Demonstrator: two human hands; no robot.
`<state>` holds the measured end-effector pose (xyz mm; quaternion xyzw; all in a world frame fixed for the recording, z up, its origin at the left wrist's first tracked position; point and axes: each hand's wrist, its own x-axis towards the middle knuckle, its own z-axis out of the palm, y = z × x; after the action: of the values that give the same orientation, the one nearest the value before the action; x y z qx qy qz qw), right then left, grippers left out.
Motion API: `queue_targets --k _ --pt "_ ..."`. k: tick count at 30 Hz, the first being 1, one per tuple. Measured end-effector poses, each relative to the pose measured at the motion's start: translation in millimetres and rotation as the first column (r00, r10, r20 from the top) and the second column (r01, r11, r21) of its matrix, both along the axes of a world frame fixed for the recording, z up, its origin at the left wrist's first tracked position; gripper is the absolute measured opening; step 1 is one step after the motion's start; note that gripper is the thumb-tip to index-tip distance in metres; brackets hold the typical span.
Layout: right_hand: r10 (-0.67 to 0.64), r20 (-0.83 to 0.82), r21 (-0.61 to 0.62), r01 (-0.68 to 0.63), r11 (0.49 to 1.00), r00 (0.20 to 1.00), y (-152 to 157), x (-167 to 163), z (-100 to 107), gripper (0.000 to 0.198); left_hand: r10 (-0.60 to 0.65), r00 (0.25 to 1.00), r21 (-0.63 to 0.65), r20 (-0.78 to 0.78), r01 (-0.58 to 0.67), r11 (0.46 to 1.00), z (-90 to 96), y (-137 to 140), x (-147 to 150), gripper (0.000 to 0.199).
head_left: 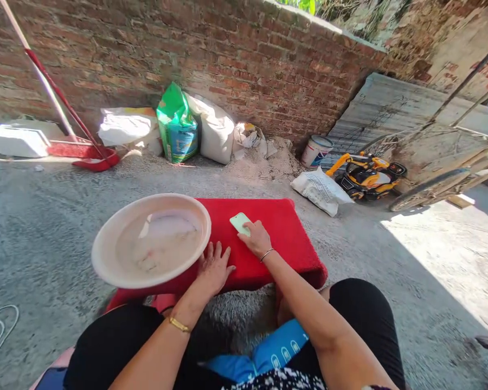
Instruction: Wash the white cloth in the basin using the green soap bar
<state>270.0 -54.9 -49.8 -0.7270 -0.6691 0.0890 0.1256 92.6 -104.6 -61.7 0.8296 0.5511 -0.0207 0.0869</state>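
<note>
Hands are both over the red-covered counter point(284, 233): the right hand point(257, 238) grasps a pale green slab point(240, 223), phone-like in outline, with thumb and fingers about its near end, while the left hand point(215, 269) is released, palm down on the cloth with fingers spread, holding nothing. The slab lies toward the counter's far edge, right of the wide basin point(106, 254), which holds water and takes up the left end. Its long axis slants from far left to near right, roughly in line with the right forearm, so its free end points away from the right hand. From the left hand, at the near edge beside the basin's rim, the slab is farther and to the right. Whether its underside touches the cloth, I cannot tell.
</note>
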Motion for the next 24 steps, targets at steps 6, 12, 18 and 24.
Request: queue_targets --k 6,12,18,24 --pt "-0.159 0.133 -0.014 0.162 0.987 0.978 -10.0 49.1 -4.9 0.04 0.005 0.999 -0.032 0.04 -0.003 0.999 3.4 -2.3 3.6 0.057" --pt "-0.422 0.06 0.014 0.422 0.906 0.904 -7.1 121.6 -1.3 0.047 0.011 0.998 -0.04 0.056 -0.009 0.999 1.1 -3.4 7.3 0.06" --pt "-0.181 0.02 0.063 0.179 0.982 0.983 50.2 15.7 5.2 0.043 0.008 0.999 0.023 0.052 -0.009 1.0 -2.5 -4.2 7.8 0.058" --pt "0.085 0.055 0.004 -0.086 0.996 0.995 102.4 -74.7 4.0 0.046 -0.021 0.999 0.001 0.03 0.021 1.0 -3.8 -2.1 5.9 0.06"
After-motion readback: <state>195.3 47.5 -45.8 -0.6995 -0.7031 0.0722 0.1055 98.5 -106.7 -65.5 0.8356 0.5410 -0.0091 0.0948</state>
